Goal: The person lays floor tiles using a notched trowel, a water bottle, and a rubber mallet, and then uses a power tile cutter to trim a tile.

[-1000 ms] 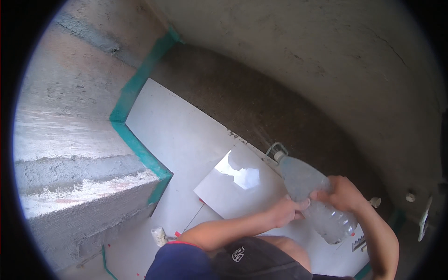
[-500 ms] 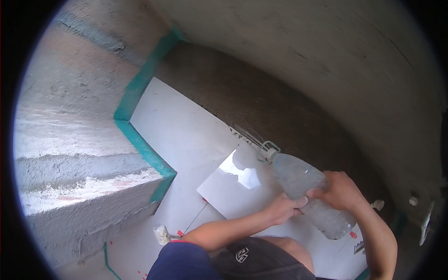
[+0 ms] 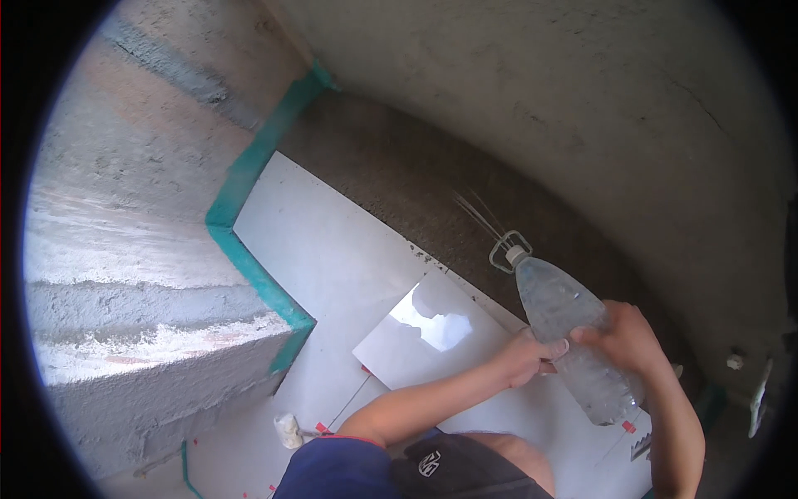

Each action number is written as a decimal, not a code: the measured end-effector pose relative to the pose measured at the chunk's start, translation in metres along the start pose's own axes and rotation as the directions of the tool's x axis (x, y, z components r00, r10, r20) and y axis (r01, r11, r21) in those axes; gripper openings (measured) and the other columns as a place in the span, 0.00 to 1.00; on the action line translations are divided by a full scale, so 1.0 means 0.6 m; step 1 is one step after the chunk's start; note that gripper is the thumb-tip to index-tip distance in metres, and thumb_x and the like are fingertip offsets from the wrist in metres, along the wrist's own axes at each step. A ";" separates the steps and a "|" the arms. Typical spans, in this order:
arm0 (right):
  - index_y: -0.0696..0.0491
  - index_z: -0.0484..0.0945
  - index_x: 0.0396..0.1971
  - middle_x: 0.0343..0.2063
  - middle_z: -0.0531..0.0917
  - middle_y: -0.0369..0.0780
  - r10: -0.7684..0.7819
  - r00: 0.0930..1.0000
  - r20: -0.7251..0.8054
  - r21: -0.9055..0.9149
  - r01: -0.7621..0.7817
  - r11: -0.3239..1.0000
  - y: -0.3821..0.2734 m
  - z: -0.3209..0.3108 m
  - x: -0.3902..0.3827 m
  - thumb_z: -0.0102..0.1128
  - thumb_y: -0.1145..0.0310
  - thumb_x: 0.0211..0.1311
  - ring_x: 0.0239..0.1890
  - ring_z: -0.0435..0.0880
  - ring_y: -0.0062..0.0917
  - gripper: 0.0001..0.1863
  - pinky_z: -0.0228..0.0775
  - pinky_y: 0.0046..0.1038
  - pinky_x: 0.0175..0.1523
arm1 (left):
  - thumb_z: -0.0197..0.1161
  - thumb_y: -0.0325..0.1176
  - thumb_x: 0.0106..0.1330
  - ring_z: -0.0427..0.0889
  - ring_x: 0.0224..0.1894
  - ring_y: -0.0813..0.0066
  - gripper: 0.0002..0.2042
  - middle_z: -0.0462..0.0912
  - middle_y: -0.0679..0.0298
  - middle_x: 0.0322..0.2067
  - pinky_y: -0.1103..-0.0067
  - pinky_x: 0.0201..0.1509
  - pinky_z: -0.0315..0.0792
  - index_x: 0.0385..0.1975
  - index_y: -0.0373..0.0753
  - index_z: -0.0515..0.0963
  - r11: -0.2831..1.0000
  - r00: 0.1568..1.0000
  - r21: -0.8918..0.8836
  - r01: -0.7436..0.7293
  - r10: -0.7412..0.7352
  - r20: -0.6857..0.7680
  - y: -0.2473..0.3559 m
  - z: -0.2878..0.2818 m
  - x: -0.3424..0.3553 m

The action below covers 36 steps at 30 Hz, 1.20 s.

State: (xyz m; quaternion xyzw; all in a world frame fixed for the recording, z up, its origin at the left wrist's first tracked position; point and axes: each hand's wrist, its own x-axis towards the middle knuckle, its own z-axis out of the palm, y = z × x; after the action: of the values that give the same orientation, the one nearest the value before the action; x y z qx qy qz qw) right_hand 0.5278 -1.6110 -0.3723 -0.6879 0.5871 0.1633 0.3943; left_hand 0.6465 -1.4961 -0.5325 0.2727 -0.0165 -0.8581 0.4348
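Observation:
Both my hands grip a large clear plastic bottle (image 3: 561, 303) with a ring-shaped carrying handle at its neck. It lies tilted, cap end pointing up and left in view, over the dark bare floor strip (image 3: 416, 158). Thin jets of water (image 3: 480, 209) spray from the cap toward that strip. My left hand (image 3: 530, 358) holds the bottle's near side, thumb pressed on it. My right hand (image 3: 619, 337) is wrapped round its far right side. Beneath lie pale floor tiles (image 3: 307, 224); one glossy tile (image 3: 424, 320) reflects bright light.
Teal coating (image 3: 253, 270) runs along the foot of the rough wall (image 3: 150, 241) at left. A white-headed mallet (image 3: 288, 431) lies by my left elbow. Red spacers (image 3: 322, 428) sit at tile joints. A notched trowel (image 3: 640, 447) shows beside my right forearm.
The bottle has moved right and turned a little more upright in view, both hands going with it. Its spray now falls on the dark strip, away from the tile edge.

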 end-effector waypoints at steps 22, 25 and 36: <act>0.60 0.82 0.38 0.31 0.85 0.48 0.015 0.998 -0.053 0.170 -0.006 0.985 -0.005 -0.016 0.053 0.69 0.60 0.50 0.35 0.85 0.37 0.20 0.74 0.33 0.44 | 0.66 0.33 0.62 0.82 0.44 0.65 0.20 0.81 0.61 0.44 0.67 0.43 0.79 0.53 0.36 0.73 0.990 0.987 -0.002 -0.138 0.137 -0.084 0.048 -0.003 0.045; 0.61 0.82 0.38 0.32 0.85 0.49 -0.009 1.000 -0.008 0.117 0.010 0.993 0.000 -0.001 0.053 0.69 0.59 0.50 0.36 0.85 0.37 0.21 0.74 0.33 0.45 | 0.67 0.33 0.61 0.80 0.47 0.63 0.23 0.79 0.60 0.46 0.65 0.47 0.78 0.55 0.36 0.71 0.994 0.989 0.007 -0.109 0.109 -0.099 0.045 -0.010 0.031; 0.60 0.81 0.40 0.34 0.85 0.49 -0.112 0.994 -0.014 0.198 0.113 0.974 -0.031 0.005 0.066 0.69 0.59 0.51 0.37 0.85 0.36 0.22 0.74 0.33 0.46 | 0.65 0.29 0.61 0.81 0.44 0.66 0.19 0.80 0.61 0.46 0.69 0.44 0.79 0.52 0.36 0.73 0.972 0.948 0.074 -0.222 0.233 -0.215 0.071 -0.016 0.011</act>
State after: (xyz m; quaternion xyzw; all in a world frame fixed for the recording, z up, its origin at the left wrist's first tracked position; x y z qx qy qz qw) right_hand 0.5562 -1.6356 -0.3950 -0.6775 0.5611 0.0803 0.4688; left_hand 0.6796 -1.5253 -0.5322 0.3738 -0.0199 -0.7656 0.5232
